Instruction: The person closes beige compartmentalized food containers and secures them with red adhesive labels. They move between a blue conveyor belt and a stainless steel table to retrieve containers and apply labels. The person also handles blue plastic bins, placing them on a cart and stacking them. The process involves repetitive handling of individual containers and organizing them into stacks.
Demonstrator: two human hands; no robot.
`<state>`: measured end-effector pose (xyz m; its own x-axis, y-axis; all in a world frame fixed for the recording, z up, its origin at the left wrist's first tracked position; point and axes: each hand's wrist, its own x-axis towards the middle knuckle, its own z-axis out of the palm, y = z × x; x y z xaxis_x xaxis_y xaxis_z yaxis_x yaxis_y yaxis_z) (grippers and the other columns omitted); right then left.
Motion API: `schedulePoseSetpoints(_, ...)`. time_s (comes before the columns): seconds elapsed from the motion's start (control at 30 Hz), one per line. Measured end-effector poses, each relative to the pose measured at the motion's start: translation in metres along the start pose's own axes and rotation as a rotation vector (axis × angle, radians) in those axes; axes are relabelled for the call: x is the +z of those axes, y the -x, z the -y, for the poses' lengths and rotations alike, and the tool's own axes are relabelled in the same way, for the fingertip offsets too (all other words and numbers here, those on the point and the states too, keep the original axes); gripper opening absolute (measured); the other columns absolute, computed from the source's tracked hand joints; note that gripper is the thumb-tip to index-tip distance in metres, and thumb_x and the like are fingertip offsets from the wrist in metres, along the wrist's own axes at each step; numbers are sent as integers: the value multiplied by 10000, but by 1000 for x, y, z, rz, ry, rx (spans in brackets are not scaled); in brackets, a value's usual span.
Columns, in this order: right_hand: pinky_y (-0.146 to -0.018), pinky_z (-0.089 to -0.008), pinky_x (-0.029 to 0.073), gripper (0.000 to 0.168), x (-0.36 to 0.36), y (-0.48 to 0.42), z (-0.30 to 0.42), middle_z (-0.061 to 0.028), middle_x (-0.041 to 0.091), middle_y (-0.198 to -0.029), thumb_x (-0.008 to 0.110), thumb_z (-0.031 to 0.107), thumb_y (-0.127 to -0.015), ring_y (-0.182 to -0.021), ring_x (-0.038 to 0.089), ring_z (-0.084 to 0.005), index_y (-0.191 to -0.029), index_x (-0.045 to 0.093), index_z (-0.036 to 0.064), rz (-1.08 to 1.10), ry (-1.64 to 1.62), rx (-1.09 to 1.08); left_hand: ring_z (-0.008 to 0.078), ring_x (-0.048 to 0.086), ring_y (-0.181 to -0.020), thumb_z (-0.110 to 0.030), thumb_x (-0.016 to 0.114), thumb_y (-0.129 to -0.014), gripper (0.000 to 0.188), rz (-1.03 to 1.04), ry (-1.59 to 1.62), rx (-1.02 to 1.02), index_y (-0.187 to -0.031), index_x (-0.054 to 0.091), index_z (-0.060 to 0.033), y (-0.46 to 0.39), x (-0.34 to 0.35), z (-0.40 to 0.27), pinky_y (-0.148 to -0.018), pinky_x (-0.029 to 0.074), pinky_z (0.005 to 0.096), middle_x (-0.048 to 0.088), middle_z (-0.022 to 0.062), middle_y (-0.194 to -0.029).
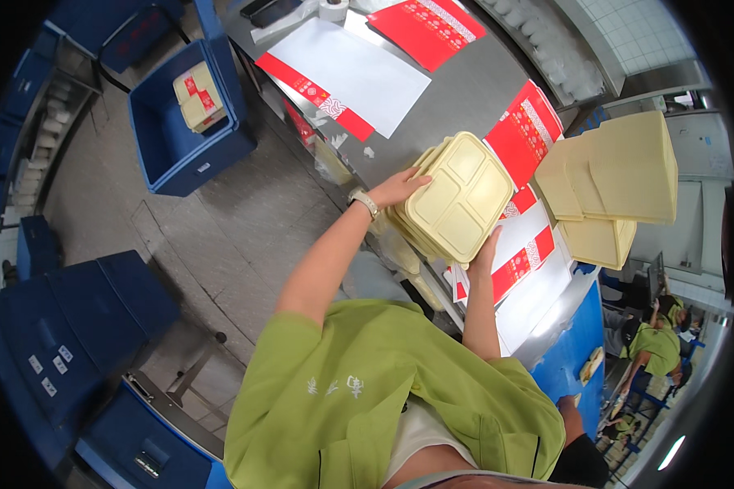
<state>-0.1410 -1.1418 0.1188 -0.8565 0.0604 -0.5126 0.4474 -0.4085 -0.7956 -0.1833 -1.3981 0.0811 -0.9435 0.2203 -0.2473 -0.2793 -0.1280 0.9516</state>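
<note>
A stack of pale yellow compartment meal boxes (462,195) is gripped between my two hands above the near edge of the metal worktable. My left hand (397,187), with a light band on the wrist, presses the stack's left side. The fingers of my right hand (484,252) hold its lower right corner, partly hidden by the boxes. Just beyond the stack lie red printed cardboard sleeves (523,137). More red and white sleeves (520,266) lie under and beside my right hand.
Tall stacks of yellow boxes (611,171) stand at the right. White sheets with red bands (348,73) lie on the metal worktable (459,85). A blue bin (189,165) on the floor holds banded boxes (199,98). A co-worker's hand (567,403) is near a blue surface (566,348).
</note>
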Motion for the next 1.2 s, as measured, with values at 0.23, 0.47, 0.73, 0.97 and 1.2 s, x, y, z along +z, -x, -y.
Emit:
schedulePoseSetpoints(0.23,-980,-352,415,587,8,-13,23,-121,499,-1321,491,422,-963,-1150,523,-215,-1339,423,-23,-86,338,61,356,489,-1093,-527,649,-759,705,-185,-520,6,-1145,548,53,-2,2,-36,-962,408,411,497,230,-1194)
schedulePoseSetpoints(0.47,-892,-321,455,549,44,2,130,-148,612,-1143,482,414,-963,-1034,575,-194,-1247,514,-55,-166,1096,-161,297,539,-1065,-305,769,-731,632,-200,-84,-19,-1146,430,29,85,72,-93,-903,448,371,529,163,-1098)
schedulePoseSetpoints(0.73,-835,-332,429,392,145,-91,205,-104,569,-999,692,213,-795,-952,553,-247,-1117,600,11,1130,1667,-245,192,383,-1313,-176,644,-891,650,122,993,-168,-1391,266,-6,106,167,-25,-1091,332,316,370,117,-1429)
schedulePoseSetpoints(0.97,-813,-323,440,454,235,-160,103,-92,565,-1039,762,333,-729,-953,543,-217,-1003,559,34,1776,1768,-255,156,313,-1331,-160,610,-920,574,-80,1420,-336,-1393,297,-69,70,198,-8,-1151,262,368,339,31,-1432)
schedulePoseSetpoints(1.2,-798,-329,437,483,238,-165,101,-97,578,-1026,738,365,-727,-947,540,-191,-1008,510,46,1634,1846,208,114,333,-1290,-195,569,-949,487,-422,1510,-247,-1362,351,-57,63,205,-9,-1152,240,329,374,7,-1392)
